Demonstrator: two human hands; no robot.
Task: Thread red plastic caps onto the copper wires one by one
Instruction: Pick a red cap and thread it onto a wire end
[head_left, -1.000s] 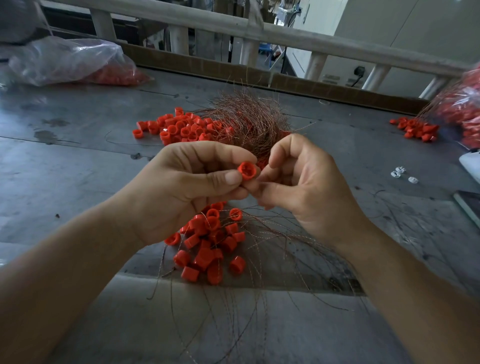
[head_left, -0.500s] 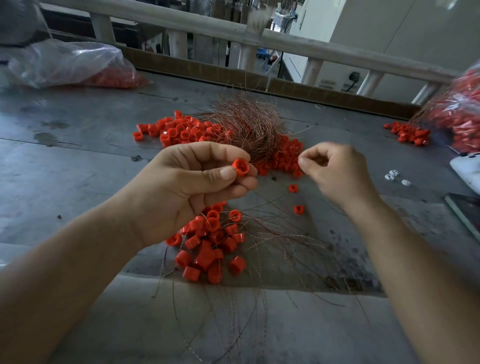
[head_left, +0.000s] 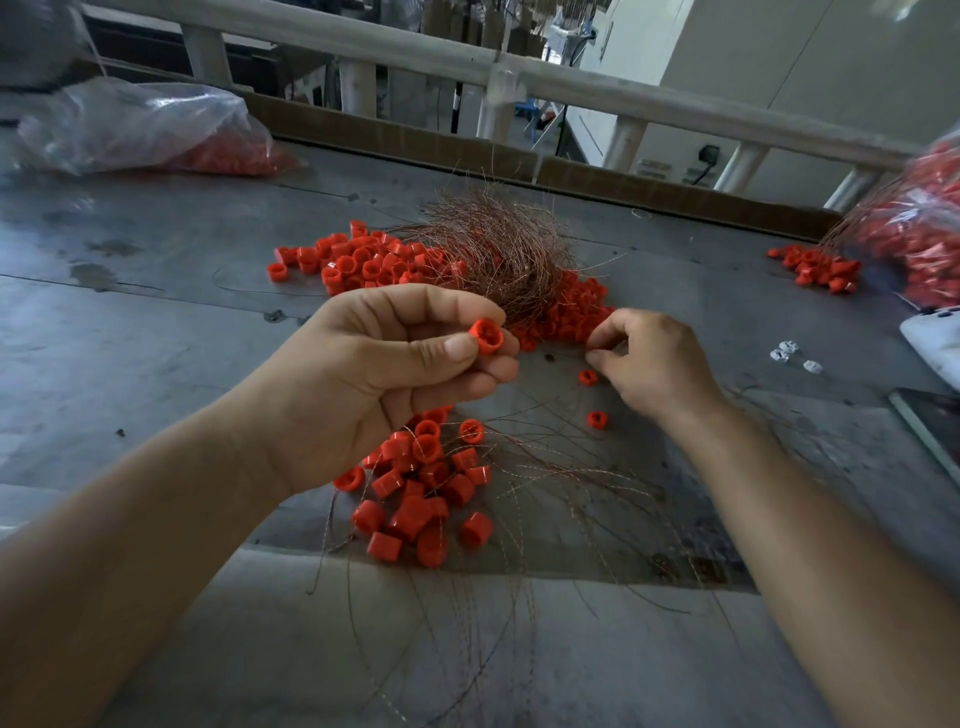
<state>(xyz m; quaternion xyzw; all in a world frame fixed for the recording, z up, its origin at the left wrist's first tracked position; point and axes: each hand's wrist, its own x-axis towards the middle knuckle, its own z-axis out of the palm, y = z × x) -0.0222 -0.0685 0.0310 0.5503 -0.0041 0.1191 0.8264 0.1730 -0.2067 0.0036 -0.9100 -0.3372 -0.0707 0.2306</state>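
Nearest, thin loose copper wires (head_left: 519, 571) trail across the scuffed grey metal bench (head_left: 156, 322) and run up into a small heap of red caps (head_left: 421, 499). Above that heap the left hand (head_left: 374, 384) has its grip pinched on one red cap (head_left: 487, 336), held between thumb and fingers. The right hand (head_left: 654, 364) is beside it, fingers curled low by two stray caps (head_left: 588, 377); whether its grip holds a wire I cannot tell. Behind lie a copper wire tangle (head_left: 498, 254) and a wider spread of caps (head_left: 363, 260). Farther back a clear bag (head_left: 135, 124) of caps sits at the left, then a cardboard strip (head_left: 415, 140), a pale railing (head_left: 623, 98) and a white wall (head_left: 805, 62).
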